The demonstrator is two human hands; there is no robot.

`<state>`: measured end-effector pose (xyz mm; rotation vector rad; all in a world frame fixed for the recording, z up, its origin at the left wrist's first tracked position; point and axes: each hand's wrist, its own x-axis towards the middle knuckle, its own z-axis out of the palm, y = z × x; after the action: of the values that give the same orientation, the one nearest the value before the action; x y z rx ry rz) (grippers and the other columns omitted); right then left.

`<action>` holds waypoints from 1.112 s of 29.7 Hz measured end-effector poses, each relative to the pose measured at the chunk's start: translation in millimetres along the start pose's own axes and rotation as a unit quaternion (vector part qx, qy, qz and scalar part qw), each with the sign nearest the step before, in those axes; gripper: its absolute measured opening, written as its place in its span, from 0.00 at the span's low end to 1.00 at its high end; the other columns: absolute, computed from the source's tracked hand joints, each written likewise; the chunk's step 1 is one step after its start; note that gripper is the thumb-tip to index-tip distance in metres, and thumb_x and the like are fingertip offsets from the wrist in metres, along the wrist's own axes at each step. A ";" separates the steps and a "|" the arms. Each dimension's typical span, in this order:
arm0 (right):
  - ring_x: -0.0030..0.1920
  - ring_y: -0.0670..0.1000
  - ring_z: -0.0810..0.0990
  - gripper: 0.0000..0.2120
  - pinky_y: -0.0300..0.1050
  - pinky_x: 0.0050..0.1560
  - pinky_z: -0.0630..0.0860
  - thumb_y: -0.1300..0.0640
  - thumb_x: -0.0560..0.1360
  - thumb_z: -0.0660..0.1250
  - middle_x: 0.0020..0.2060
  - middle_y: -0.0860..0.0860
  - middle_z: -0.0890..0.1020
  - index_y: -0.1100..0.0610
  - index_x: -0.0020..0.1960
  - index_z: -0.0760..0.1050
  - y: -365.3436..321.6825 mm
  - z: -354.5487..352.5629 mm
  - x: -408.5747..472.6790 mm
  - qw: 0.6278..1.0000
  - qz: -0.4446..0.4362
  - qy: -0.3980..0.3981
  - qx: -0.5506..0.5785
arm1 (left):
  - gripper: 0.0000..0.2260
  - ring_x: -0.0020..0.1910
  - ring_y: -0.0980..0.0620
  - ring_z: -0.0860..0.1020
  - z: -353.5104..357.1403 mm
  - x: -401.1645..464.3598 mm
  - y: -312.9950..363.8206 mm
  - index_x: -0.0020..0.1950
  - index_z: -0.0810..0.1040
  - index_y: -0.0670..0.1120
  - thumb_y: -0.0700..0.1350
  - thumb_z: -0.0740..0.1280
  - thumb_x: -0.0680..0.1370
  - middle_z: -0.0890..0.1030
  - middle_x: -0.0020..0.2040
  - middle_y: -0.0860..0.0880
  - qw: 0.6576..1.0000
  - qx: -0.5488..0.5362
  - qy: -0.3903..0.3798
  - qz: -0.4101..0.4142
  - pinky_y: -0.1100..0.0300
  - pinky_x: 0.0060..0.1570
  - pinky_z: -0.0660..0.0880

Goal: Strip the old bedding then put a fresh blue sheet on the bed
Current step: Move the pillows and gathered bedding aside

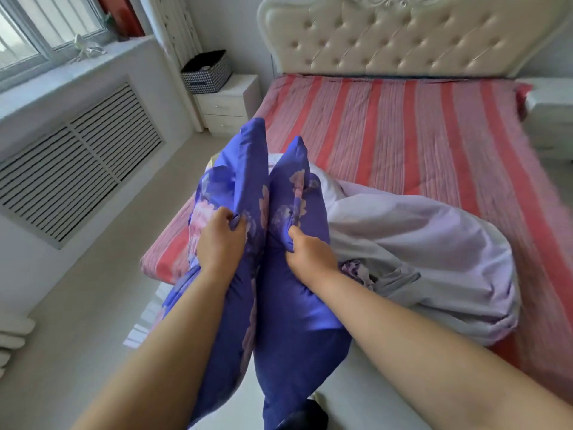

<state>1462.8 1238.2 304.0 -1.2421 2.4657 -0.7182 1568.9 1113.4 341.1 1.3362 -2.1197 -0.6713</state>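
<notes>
Hands (221,240) on puffy blue floral pillows (288,305)

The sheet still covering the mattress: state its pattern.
The sheet has red and pink lengthwise stripes, seen in the head view.

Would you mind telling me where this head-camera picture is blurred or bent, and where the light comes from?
Head view: daylight enters by the window at upper left; wide-angle bending curves the headboard and the bed edges; the right edge smears with blur; both hands and the blue pillows stay fairly sharp.
</notes>
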 end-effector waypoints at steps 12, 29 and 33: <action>0.41 0.64 0.77 0.11 0.49 0.35 0.66 0.56 0.75 0.59 0.40 0.57 0.80 0.57 0.56 0.68 240.7 -178.3 -146.3 0.980 0.088 0.142 -0.107 | 0.10 0.40 0.47 0.70 151.3 -166.7 213.8 0.43 0.67 0.47 0.51 0.62 0.79 0.75 0.39 0.50 0.980 -0.148 -0.098 0.085 0.57 0.40 0.63; 0.70 0.58 0.67 0.33 0.50 0.65 0.67 0.47 0.74 0.69 0.73 0.55 0.64 0.55 0.73 0.60 542.7 -280.9 -236.2 0.905 0.410 0.096 -0.051 | 0.12 0.36 0.49 0.67 327.1 -217.1 381.0 0.38 0.64 0.46 0.47 0.63 0.79 0.68 0.31 0.53 0.937 -0.271 -0.197 0.095 0.60 0.37 0.60; 0.74 0.55 0.60 0.51 0.42 0.68 0.61 0.36 0.67 0.71 0.76 0.55 0.57 0.60 0.77 0.50 574.5 -230.1 -221.7 0.860 0.480 -0.006 0.172 | 0.11 0.36 0.49 0.66 374.2 -190.8 397.7 0.40 0.65 0.45 0.47 0.63 0.79 0.68 0.34 0.50 0.936 -0.242 -0.237 0.091 0.58 0.38 0.62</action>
<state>1104.7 1776.9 186.9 0.1674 2.3597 -0.7613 1129.5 1487.0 296.5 0.7460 -2.1864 -1.4368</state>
